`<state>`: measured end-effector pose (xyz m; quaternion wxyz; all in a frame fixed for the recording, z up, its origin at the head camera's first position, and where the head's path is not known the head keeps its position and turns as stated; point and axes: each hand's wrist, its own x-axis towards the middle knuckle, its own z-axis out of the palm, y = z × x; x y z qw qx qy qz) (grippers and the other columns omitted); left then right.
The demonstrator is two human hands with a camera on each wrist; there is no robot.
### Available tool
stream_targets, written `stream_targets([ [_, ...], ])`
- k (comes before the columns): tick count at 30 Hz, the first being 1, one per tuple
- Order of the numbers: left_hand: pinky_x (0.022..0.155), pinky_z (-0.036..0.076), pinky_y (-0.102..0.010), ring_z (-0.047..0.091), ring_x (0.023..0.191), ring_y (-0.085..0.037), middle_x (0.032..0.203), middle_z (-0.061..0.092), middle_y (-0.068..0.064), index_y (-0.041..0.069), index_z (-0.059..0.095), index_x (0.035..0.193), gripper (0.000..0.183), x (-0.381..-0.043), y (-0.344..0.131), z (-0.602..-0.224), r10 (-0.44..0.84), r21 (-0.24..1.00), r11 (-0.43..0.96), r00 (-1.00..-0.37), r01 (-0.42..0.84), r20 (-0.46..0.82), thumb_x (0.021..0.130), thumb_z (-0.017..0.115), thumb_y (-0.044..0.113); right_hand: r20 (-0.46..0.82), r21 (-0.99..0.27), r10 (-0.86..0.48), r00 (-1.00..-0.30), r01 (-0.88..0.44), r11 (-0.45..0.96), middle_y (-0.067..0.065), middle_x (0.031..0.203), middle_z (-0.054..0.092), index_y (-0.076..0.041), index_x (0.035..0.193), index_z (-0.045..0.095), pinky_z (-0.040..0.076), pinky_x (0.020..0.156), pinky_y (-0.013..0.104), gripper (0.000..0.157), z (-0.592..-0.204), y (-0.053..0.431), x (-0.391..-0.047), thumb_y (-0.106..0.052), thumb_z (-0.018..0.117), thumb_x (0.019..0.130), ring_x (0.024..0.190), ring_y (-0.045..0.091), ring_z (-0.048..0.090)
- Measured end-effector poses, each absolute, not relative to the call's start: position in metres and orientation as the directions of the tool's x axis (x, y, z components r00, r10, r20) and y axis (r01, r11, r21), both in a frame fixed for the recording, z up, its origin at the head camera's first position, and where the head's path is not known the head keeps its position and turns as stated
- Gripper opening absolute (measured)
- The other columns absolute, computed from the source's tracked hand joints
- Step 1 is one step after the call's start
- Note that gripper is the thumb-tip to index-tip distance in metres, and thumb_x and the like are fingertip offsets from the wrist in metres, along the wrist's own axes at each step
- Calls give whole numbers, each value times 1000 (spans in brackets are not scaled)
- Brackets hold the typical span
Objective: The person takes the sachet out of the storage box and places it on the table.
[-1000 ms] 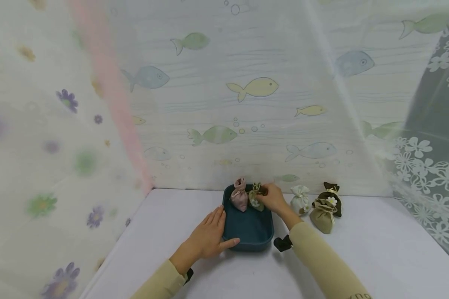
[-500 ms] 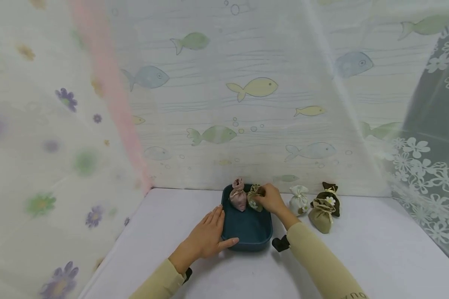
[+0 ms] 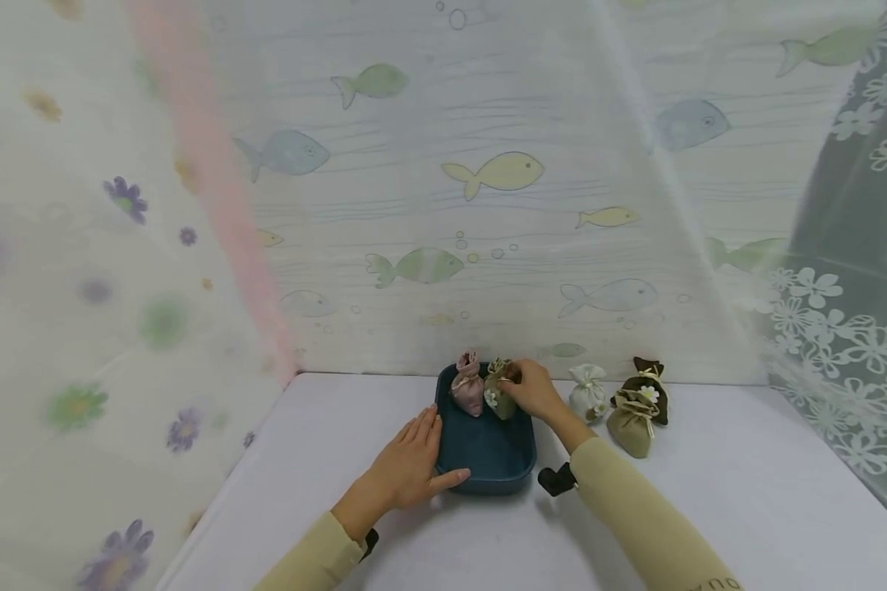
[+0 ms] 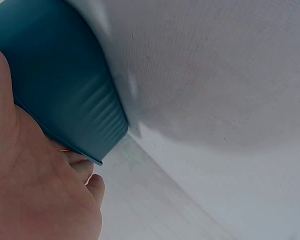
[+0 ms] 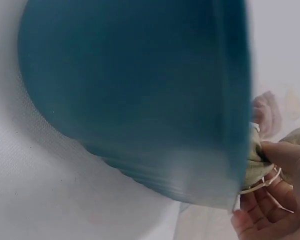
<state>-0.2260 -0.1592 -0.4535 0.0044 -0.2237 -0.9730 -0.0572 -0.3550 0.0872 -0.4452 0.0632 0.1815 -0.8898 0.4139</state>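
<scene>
A dark teal plastic bin [image 3: 488, 486] stands on the white table in the head view. My left hand [image 3: 405, 466] rests along its left side with straight fingers, the thumb lying over the front rim. At the bin's far right corner, my right hand [image 3: 538, 392] pinches a small olive-green drawstring pouch [image 3: 500, 404] with a white flower, near its gathered neck. This pouch sits inside the bin, beside a pink drawstring pouch [image 3: 467, 394]. In the right wrist view, the bin wall [image 5: 140, 100] hides most of the green pouch [image 5: 255, 170].
Right of the bin, a white pouch [image 3: 587, 396] stands on the table. Further right, a khaki pouch [image 3: 631, 432] sits in front of a dark brown pouch [image 3: 647, 373]. A sheer curtain printed with fish [image 3: 414, 205] hangs behind the table.
My right hand has shifted the olive-green pouch slightly left, closer to the pink pouch, and its flower now faces more to the left. The left hand stays on the bin.
</scene>
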Motion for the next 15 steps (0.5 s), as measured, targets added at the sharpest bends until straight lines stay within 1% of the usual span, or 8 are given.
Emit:
stream_targets([
  [4,124,23,-50,18,156,-36,167,18,-25,-9,26,158,107,-226,-160,-453,434,113,893,-900,436,39,97,37,78,260,-707,-297,-919,-391,589,17,98,66,3,101,68,54,79,48,17,-438,89,-349,-12,68,95,87,30,62],
  [8,123,24,-52,19,155,-38,167,18,-26,-10,27,157,107,-227,-160,-454,441,129,887,-896,444,52,97,37,78,264,-704,-328,-907,-413,578,16,97,64,2,100,66,52,78,47,14,-432,92,-343,-11,68,96,86,28,60],
  [12,123,24,-53,20,155,-39,166,19,-27,-11,28,156,108,-227,-161,-457,447,134,882,-892,452,65,97,36,79,271,-700,-351,-896,-434,568,15,98,63,1,100,64,52,79,46,13,-427,96,-336,-11,69,96,89,28,60],
  [15,124,23,-52,19,155,-38,167,18,-26,-11,27,157,110,-228,-161,-460,449,117,883,-891,454,65,96,31,81,284,-686,-368,-885,-456,567,13,99,64,-1,101,64,52,80,45,14,-422,100,-330,-13,69,97,92,28,61],
])
